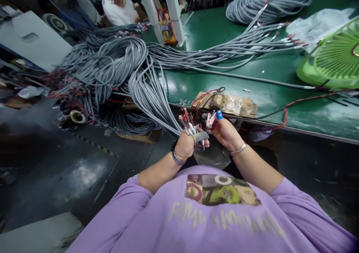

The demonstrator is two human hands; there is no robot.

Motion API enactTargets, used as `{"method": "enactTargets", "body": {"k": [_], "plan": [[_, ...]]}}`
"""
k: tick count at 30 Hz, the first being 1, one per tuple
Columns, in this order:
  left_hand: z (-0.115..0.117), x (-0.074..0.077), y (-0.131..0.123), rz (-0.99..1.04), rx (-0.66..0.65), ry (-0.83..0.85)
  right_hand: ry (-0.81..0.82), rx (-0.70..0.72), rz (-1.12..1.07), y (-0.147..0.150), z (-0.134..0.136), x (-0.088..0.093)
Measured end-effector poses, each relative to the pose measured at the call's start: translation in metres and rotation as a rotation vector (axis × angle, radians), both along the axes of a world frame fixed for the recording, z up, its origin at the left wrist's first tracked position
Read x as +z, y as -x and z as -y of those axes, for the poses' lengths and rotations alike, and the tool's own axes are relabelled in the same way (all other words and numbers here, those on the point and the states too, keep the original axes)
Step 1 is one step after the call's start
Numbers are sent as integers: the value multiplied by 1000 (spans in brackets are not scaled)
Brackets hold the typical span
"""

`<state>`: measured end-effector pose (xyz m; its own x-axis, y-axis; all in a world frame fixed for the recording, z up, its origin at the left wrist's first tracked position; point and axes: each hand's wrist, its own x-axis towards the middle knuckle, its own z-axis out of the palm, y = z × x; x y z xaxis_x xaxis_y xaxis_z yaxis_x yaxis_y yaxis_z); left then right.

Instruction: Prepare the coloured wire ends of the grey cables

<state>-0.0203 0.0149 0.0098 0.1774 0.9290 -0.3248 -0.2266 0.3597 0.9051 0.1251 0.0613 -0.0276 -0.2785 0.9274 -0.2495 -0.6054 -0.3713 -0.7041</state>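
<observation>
My left hand [185, 145] is closed around the ends of several grey cables [157, 92]. Above its fist, thin red, green and other coloured wires [187, 119] fan out of white-tipped cable ends. Grey wrapping on the thumb [201, 136] lies across the bundle. Close by on the right, my right hand [226, 134] pinches a small pale pink piece [211, 120], which looks like a clip; its exact kind is unclear. A blue cover [219, 115] caps a digit of that hand. Thin green wire strands run between the two hands.
A taped wooden block [238, 106] with red and black leads lies at the green bench's [202, 32] front edge. Coiled grey cables [112, 66] hang over the left side. A green fan [336, 54] stands right. Another person [119, 9] is behind the bench.
</observation>
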Motion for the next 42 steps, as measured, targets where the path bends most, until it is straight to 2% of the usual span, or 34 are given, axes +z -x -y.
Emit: {"method": "enactTargets", "body": {"k": [10,17,24,29,35,42], "plan": [[-4,-5,0,-33,-37,13,82,-140,-91,13,0,4],[-1,0,-2,-32,-20,26,103,-29,-113,8,3,0],[12,-10,2,-41,34,-103,127,71,-59,0,5,6],[14,-14,-3,-54,102,-163,92,-11,3,3,6,10],[9,-14,-8,-52,133,-150,92,-107,26,7,7,8],[7,-14,-9,-68,127,-130,73,-104,5,5,7,11]]}}
